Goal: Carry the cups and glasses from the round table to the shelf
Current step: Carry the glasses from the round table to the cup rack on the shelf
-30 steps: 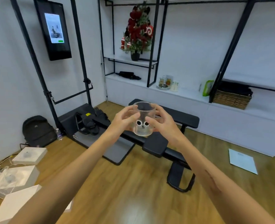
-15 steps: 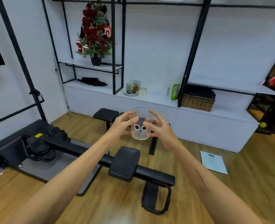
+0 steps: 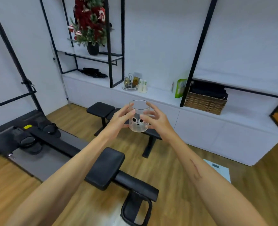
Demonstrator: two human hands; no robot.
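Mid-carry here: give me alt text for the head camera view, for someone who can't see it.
Both hands, left hand and right hand, hold a clear glass with a cartoon face upright above a black bench. Ahead, the white shelf already carries a few glasses.

bright even light, soft blur, warped edges

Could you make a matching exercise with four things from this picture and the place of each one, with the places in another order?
Things:
1. clear glass
2. wicker basket
3. decorated little tree
4. white paper

Places:
A. on the upper shelf board
B. on the wooden floor
C. between both hands, in the air
D. on the long white shelf, right part

Pairs: 1-C, 2-D, 3-A, 4-B
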